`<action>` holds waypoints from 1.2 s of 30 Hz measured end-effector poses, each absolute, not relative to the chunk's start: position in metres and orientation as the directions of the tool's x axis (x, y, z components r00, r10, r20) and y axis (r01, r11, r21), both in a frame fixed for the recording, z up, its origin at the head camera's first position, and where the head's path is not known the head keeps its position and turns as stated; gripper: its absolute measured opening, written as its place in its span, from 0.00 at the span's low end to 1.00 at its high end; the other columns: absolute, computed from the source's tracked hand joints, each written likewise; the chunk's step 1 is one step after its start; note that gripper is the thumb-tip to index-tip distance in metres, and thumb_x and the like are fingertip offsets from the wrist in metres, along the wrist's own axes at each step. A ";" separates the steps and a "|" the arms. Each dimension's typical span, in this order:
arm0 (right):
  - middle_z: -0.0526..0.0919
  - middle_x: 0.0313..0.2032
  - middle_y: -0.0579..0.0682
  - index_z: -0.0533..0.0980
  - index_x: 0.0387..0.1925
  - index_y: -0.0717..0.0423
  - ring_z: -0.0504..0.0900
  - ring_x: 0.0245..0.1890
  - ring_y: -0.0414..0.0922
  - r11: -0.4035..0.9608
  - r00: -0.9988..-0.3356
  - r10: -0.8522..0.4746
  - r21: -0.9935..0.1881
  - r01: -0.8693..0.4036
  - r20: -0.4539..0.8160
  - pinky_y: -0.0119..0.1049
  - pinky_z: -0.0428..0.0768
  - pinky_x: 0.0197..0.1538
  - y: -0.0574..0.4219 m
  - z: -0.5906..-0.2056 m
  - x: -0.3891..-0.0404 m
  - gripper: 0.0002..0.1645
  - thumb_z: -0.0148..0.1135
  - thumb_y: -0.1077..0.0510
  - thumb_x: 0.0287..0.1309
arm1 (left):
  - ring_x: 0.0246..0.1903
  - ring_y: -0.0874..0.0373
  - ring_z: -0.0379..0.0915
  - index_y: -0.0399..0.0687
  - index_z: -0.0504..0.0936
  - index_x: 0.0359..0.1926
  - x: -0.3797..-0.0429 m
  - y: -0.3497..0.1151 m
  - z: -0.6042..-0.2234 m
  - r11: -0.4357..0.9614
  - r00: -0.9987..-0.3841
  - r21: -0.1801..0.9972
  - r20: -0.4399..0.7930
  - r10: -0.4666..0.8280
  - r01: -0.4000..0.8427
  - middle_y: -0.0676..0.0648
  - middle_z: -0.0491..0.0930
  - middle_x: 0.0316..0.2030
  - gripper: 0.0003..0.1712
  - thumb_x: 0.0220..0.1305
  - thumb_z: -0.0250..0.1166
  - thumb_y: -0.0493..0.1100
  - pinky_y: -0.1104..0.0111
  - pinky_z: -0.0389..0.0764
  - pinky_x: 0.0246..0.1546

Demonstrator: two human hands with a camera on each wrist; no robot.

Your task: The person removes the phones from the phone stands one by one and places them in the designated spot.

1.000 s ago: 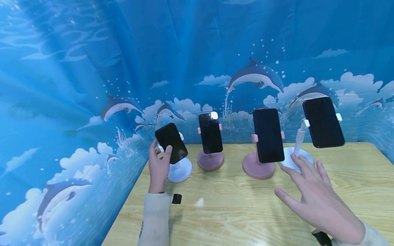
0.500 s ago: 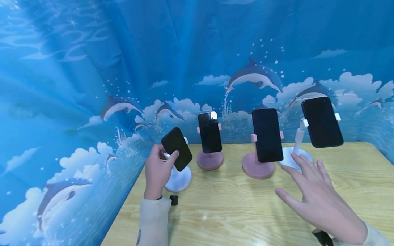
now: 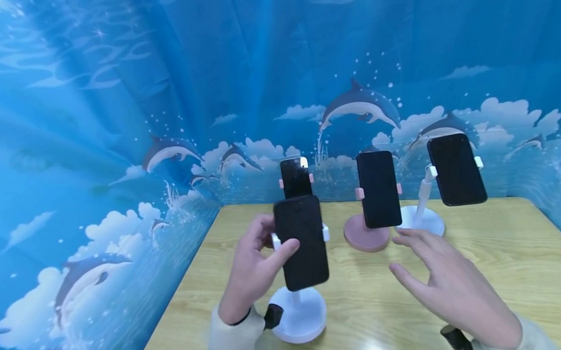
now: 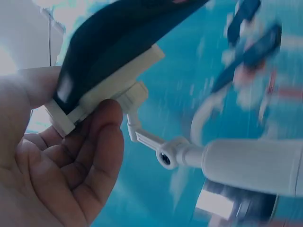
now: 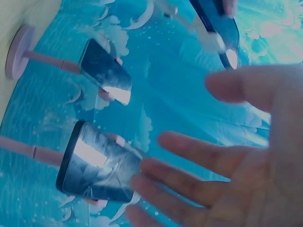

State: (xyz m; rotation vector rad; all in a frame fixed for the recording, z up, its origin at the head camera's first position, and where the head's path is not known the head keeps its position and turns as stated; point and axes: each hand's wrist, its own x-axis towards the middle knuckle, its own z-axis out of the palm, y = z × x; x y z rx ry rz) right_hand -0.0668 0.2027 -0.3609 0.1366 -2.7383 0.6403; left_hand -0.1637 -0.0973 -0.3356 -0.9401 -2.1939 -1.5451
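My left hand (image 3: pixel 253 264) grips a black smartphone (image 3: pixel 301 242) by its left side, thumb over the front. White clamp arms of a white phone stand (image 3: pixel 298 317) hold that phone. In the left wrist view, curled fingers lie behind the clamp (image 4: pixel 118 75), next to the stand's jointed arm (image 4: pixel 151 142). Whether the stand's base touches the table cannot be told. My right hand (image 3: pixel 457 292) has its fingers spread and holds nothing. It is nearest to a pink phone stand (image 3: pixel 366 234) with a black phone (image 3: pixel 379 189), apart from both.
Behind the held phone stands another phone (image 3: pixel 295 176) in pink clamps, its base hidden. At right, a white stand (image 3: pixel 422 221) bears a phone (image 3: pixel 457 169) tilted sideways. The wooden table (image 3: pixel 350 301) meets a blue dolphin-print curtain (image 3: pixel 246 91) at the back and left.
My left hand has brought the white stand and its phone from the far left toward the right and nearer to me. The phone now stands more upright. The right hand has barely moved.
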 end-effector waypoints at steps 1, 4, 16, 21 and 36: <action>0.72 0.59 0.49 0.71 0.59 0.45 0.71 0.57 0.54 0.882 -0.936 -0.008 -0.439 -0.172 0.351 0.61 0.72 0.49 0.201 -0.359 -0.066 0.31 0.51 0.34 0.62 | 0.33 0.58 0.73 0.54 0.74 0.51 -0.159 -0.088 -0.336 0.186 -0.722 0.716 0.582 0.374 0.673 0.54 0.79 0.41 0.18 0.61 0.66 0.46 0.67 0.76 0.34; 0.76 0.55 0.43 0.71 0.58 0.40 0.76 0.52 0.47 0.847 -0.901 0.012 -0.483 -0.222 0.434 0.56 0.76 0.46 0.198 -0.355 -0.062 0.24 0.56 0.41 0.63 | 0.33 0.60 0.71 0.57 0.73 0.51 -0.149 -0.063 -0.340 0.147 -0.678 0.701 0.579 0.452 0.697 0.57 0.78 0.41 0.17 0.61 0.65 0.48 0.68 0.76 0.32; 0.76 0.39 0.26 0.74 0.43 0.30 0.76 0.36 0.30 0.820 -0.842 -0.087 -0.442 -0.363 0.532 0.33 0.79 0.37 0.189 -0.354 -0.060 0.12 0.63 0.50 0.60 | 0.30 0.69 0.72 0.56 0.73 0.50 -0.144 -0.029 -0.358 0.241 -0.660 0.695 0.430 0.617 0.678 0.60 0.78 0.36 0.19 0.60 0.64 0.54 0.73 0.80 0.33; 0.75 0.35 0.25 0.73 0.39 0.29 0.75 0.35 0.28 0.814 -0.857 -0.122 -0.443 -0.375 0.501 0.32 0.79 0.36 0.186 -0.356 -0.065 0.07 0.60 0.48 0.62 | 0.32 0.67 0.72 0.58 0.73 0.46 -0.149 -0.039 -0.354 0.311 -0.658 0.668 0.357 0.663 0.676 0.61 0.76 0.33 0.17 0.60 0.63 0.58 0.76 0.77 0.34; 0.78 0.47 0.32 0.73 0.56 0.33 0.77 0.41 0.32 0.752 -0.873 -0.062 -0.553 -0.359 0.483 0.32 0.79 0.41 0.188 -0.358 -0.058 0.18 0.55 0.53 0.67 | 0.37 0.74 0.75 0.64 0.81 0.49 -0.148 -0.061 -0.337 0.434 -0.674 0.604 0.243 0.698 0.668 0.65 0.81 0.39 0.20 0.62 0.57 0.65 0.75 0.78 0.34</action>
